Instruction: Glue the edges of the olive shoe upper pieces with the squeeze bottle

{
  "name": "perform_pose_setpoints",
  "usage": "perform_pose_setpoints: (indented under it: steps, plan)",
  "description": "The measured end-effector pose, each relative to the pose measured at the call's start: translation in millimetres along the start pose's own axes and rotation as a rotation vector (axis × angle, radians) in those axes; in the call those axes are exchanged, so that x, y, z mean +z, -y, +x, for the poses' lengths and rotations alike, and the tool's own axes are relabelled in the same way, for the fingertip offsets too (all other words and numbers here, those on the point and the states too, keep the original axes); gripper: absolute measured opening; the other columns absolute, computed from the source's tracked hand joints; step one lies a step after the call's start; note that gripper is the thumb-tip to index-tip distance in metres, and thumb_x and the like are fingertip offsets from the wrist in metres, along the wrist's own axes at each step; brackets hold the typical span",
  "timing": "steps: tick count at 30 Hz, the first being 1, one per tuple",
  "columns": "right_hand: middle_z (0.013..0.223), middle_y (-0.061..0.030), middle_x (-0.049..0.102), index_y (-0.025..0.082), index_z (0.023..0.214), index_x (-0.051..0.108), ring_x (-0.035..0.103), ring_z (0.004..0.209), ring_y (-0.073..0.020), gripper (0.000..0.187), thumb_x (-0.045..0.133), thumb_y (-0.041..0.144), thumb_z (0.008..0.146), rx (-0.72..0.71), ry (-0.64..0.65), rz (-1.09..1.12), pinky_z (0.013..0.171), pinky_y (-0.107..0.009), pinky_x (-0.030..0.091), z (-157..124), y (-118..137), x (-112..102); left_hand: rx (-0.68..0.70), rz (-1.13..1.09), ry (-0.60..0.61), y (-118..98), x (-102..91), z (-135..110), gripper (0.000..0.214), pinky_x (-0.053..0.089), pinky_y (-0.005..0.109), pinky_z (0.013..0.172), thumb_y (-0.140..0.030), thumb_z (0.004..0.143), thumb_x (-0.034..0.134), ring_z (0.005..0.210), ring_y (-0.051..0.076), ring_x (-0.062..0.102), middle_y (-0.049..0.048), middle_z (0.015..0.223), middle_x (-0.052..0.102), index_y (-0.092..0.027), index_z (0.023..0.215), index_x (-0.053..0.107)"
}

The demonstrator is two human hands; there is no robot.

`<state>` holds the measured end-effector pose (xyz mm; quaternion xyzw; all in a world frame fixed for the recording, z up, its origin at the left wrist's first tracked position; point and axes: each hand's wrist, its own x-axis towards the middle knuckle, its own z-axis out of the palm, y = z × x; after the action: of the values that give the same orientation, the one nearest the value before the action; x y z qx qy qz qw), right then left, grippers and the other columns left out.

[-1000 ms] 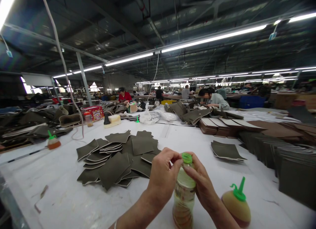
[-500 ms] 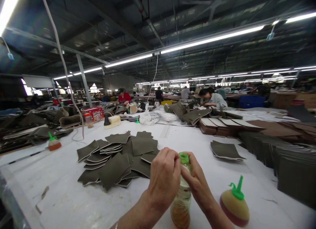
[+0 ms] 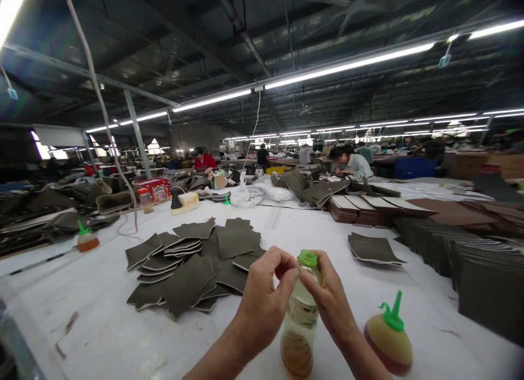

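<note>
A clear plastic bottle (image 3: 300, 328) with a green screw cap (image 3: 307, 257) and yellowish liquid stands upright on the white table (image 3: 102, 325) in front of me. My left hand (image 3: 264, 298) curls beside the neck, its fingertips pinched close to the cap. My right hand (image 3: 329, 301) wraps the neck and cap from the right. Just right of the bottle sits a round amber squeeze bottle (image 3: 388, 339) with a green spout.
A heap of dark olive cut pieces (image 3: 196, 265) lies ahead on the left, a smaller stack (image 3: 372, 249) ahead on the right. Tall stacks of brown pieces (image 3: 462, 243) line the right side. Another squeeze bottle (image 3: 85, 239) stands far left. Other people work at distant tables.
Both hands have stayed at the bottle's cap, with fingers shifting slightly around it. The bottle has drifted a little left in view.
</note>
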<state>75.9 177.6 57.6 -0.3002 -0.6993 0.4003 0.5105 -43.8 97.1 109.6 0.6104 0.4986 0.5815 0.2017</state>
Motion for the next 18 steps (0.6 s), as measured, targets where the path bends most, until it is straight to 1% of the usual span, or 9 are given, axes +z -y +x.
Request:
perform_pose_setpoints:
  steps: [3, 6, 10, 14, 18]
  plan:
    - [0.083, 0.0012, 0.055, 0.022, 0.097, 0.047, 0.051, 0.077, -0.0176, 0.028, 0.058, 0.045, 0.085, -0.019, 0.042, 0.027, 0.070, -0.030, 0.042, -2, 1, 3, -0.055, 0.059, -0.102, 5, -1.8, 4, 0.011, 0.039, 0.026, 0.067, -0.020, 0.084, 0.052, 0.070, 0.012, 0.050, -0.0015, 0.074, 0.058, -0.018, 0.074, 0.058]
    - [0.085, 0.0012, 0.056, 0.022, 0.097, 0.047, 0.052, 0.078, -0.0171, 0.026, 0.058, 0.043, 0.086, -0.037, 0.060, 0.051, 0.070, -0.029, 0.042, -6, 4, 8, -0.079, 0.148, -0.150, 14, 0.1, 6, 0.011, 0.041, 0.027, 0.068, -0.018, 0.082, 0.053, 0.074, 0.013, 0.055, -0.0001, 0.080, 0.062, -0.018, 0.078, 0.063]
    - [0.085, 0.0011, 0.057, 0.022, 0.097, 0.048, 0.052, 0.078, -0.0173, 0.025, 0.058, 0.041, 0.086, -0.060, 0.048, 0.036, 0.071, -0.028, 0.043, -7, 6, 11, -0.070, 0.205, -0.158, 18, 4.0, 6, 0.013, 0.042, 0.027, 0.068, -0.016, 0.082, 0.052, 0.074, 0.014, 0.057, 0.0008, 0.081, 0.064, -0.018, 0.079, 0.065]
    - [0.087, -0.0003, 0.058, 0.021, 0.098, 0.047, 0.054, 0.080, -0.0189, 0.025, 0.058, 0.040, 0.085, -0.076, 0.044, -0.001, 0.073, -0.030, 0.043, -6, 5, 10, -0.062, 0.245, -0.153, 14, 5.1, 5, 0.013, 0.042, 0.028, 0.067, -0.018, 0.082, 0.053, 0.073, 0.014, 0.057, 0.0016, 0.082, 0.064, -0.018, 0.079, 0.066]
    - [0.087, -0.0006, 0.058, 0.022, 0.099, 0.046, 0.055, 0.081, -0.0194, 0.024, 0.057, 0.038, 0.085, -0.074, 0.034, -0.036, 0.073, -0.030, 0.043, -6, 4, 11, -0.072, 0.340, -0.149, 9, 5.0, 6, 0.013, 0.040, 0.029, 0.068, -0.018, 0.081, 0.053, 0.072, 0.015, 0.056, 0.0025, 0.080, 0.064, -0.018, 0.076, 0.066]
